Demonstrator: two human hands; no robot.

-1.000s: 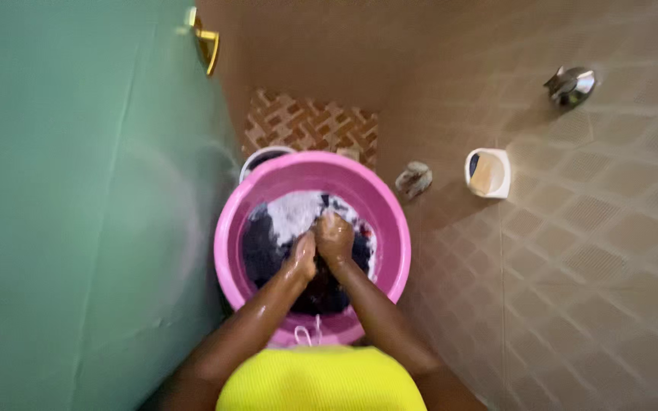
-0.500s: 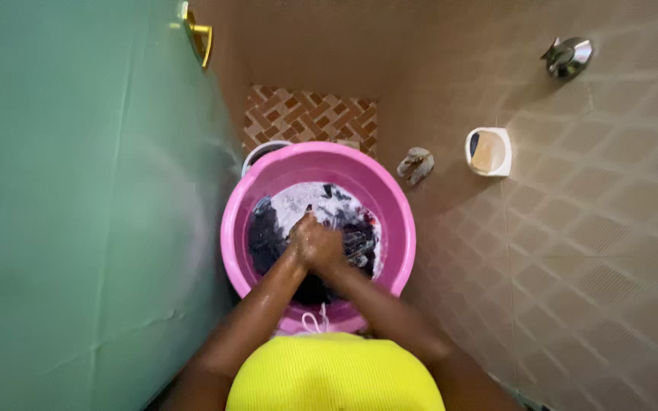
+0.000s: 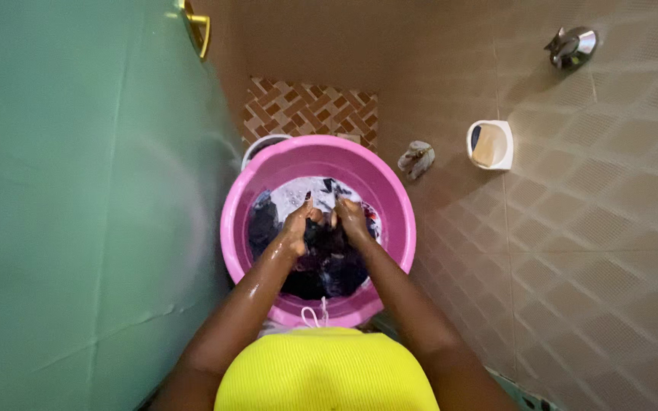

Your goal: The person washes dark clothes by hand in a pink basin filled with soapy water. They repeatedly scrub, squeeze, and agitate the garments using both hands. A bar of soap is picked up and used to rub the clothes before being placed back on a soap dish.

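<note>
A pink plastic basin (image 3: 394, 205) stands on the floor below me, filled with soapy water and dark clothes (image 3: 329, 270). Both of my hands are inside it. My left hand (image 3: 299, 222) and my right hand (image 3: 351, 218) are wet and each clenches a bunch of the same dark cloth (image 3: 320, 234), held between them just above the water. White suds (image 3: 302, 194) float at the far side of the basin.
A green door (image 3: 78, 190) with a brass handle (image 3: 198, 27) fills the left. Tan tiled wall on the right carries a metal tap (image 3: 571, 46), a white soap dish (image 3: 490, 144) and a crumpled rag (image 3: 416, 158). A white bucket rim (image 3: 259, 144) shows behind the basin.
My hands have moved slightly apart and lifted the dark cloth between them; earlier they were pressed together over it. The view has shifted a little.
</note>
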